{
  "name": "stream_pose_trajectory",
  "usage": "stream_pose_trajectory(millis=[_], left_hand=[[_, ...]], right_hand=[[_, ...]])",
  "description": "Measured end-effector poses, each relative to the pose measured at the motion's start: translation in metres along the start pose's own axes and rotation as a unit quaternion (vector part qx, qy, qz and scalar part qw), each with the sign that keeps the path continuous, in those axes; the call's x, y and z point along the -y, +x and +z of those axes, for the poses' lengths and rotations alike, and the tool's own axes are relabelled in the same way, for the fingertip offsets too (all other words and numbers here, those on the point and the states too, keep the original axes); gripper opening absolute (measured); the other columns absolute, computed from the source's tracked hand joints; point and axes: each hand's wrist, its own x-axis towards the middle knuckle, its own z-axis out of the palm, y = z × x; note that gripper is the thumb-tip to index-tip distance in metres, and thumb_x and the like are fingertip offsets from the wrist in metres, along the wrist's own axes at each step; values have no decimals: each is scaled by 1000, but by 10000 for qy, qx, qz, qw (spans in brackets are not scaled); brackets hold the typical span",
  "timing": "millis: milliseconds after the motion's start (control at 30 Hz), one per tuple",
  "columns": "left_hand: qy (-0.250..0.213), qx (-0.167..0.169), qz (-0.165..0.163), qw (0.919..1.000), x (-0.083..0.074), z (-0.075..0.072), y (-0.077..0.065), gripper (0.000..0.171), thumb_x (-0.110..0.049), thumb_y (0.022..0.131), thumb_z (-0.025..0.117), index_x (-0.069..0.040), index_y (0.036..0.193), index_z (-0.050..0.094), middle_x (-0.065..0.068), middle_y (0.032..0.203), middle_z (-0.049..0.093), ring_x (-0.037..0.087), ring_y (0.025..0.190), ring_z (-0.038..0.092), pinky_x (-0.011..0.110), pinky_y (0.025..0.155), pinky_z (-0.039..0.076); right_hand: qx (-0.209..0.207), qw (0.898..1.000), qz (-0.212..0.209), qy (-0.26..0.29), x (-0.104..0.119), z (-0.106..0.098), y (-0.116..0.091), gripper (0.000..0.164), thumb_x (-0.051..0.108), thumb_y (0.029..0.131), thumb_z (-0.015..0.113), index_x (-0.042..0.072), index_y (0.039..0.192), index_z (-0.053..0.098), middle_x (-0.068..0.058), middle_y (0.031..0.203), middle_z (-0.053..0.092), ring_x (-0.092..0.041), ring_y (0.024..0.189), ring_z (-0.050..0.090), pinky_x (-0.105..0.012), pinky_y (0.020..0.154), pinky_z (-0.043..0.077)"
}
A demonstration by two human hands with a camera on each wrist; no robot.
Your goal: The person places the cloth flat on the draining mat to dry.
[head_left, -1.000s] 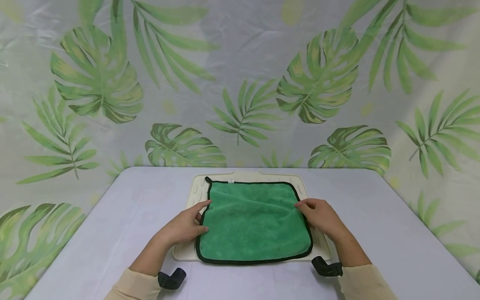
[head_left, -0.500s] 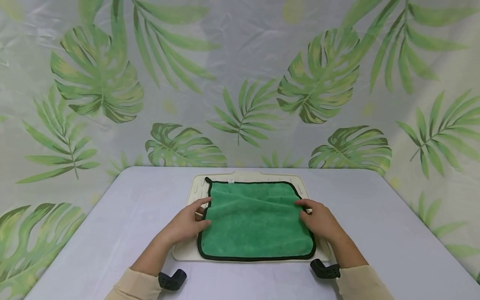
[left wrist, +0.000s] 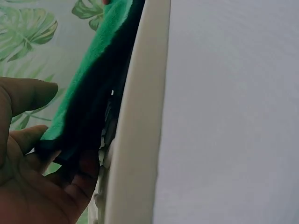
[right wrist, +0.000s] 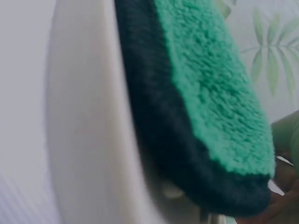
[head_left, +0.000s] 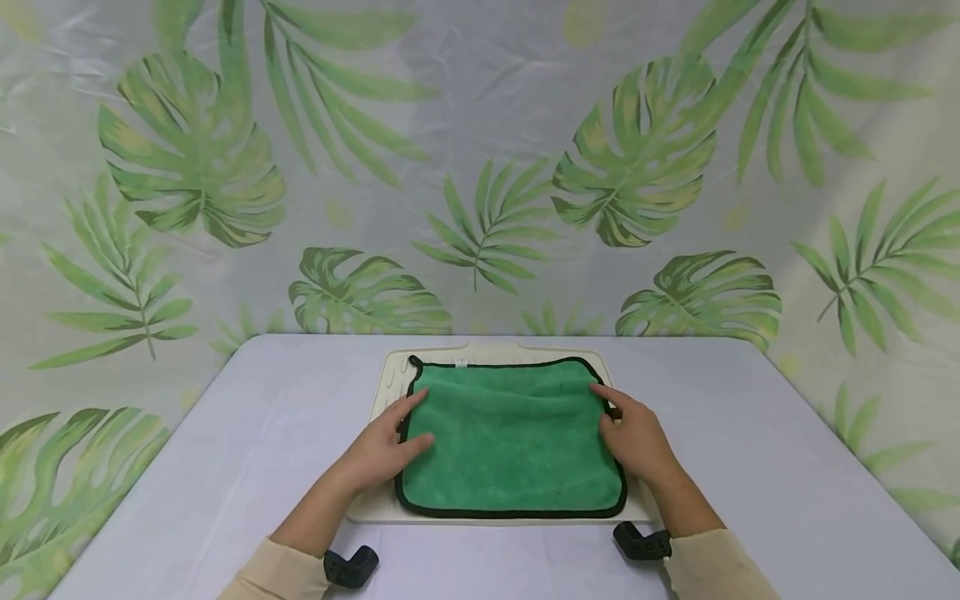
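Observation:
A green plush towel [head_left: 510, 450] with black edging lies spread over a cream ridged board [head_left: 393, 367]. My left hand [head_left: 382, 446] is at the towel's left edge, index finger and thumb spread apart on top. In the left wrist view, other fingers of the left hand [left wrist: 51, 182] reach under the black edging. My right hand [head_left: 637, 437] lies at the right edge, its index finger [head_left: 611, 393] stretched over the towel and its thumb at the border. The right wrist view shows the towel's corner [right wrist: 219, 116] up close, with the right hand mostly hidden behind it.
The board rests on a table with a white cloth [head_left: 225, 450]. Behind stands a leaf-print curtain [head_left: 480, 167]. A black wrist mount [head_left: 351, 567] sits at the left sleeve, and a matching mount [head_left: 641, 542] at the right sleeve.
The towel's near edge has moved back onto the board. My right fingers have gone from pinching the right edge to lying spread. The left hand has shifted slightly inward over the towel.

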Motion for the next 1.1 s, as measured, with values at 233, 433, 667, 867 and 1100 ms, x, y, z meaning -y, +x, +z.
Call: stream_pose_trajectory(millis=[233,433,667,867,1100], left_hand=[[-316,-122,-382,9987,3,1,1,60,-24,99,68,-23,155,46,16,150,54,33,127,60,49,98,55],[-581,18,-346,9977,6,-3,8,68,-27,100,66,-23,160,35,19,155,47,38,133,57,53,102,54],[-969,-118,-628,9932,9,-12,35,65,-41,103,60,-23,160,35,24,150,51,36,123,63,47,89,59],[-816,-526,-923,9910,3,-13,51,44,-44,104,57,-10,129,68,15,119,67,18,86,61,33,70,54],[-386,-1161,-915,9883,-8,-1,62,23,-12,101,57,-4,115,73,19,125,67,31,111,61,41,87,53]], right_hand=[[10,9998,-127,163,-6,1,2,34,18,104,56,8,135,64,-21,137,64,-39,120,65,-42,88,58],[340,9986,-16,410,-9,-1,15,37,7,102,48,8,136,62,-23,144,56,-39,122,59,-42,89,54],[1019,9947,111,114,1,-13,32,35,16,106,47,2,133,64,-28,144,55,-46,131,52,-55,99,50],[1191,9927,160,125,7,-19,43,32,11,102,54,1,130,65,-29,141,57,-45,130,53,-54,101,50],[1400,9898,232,69,9,-16,54,48,1,96,44,0,142,57,-34,153,42,-53,141,41,-57,106,47]])
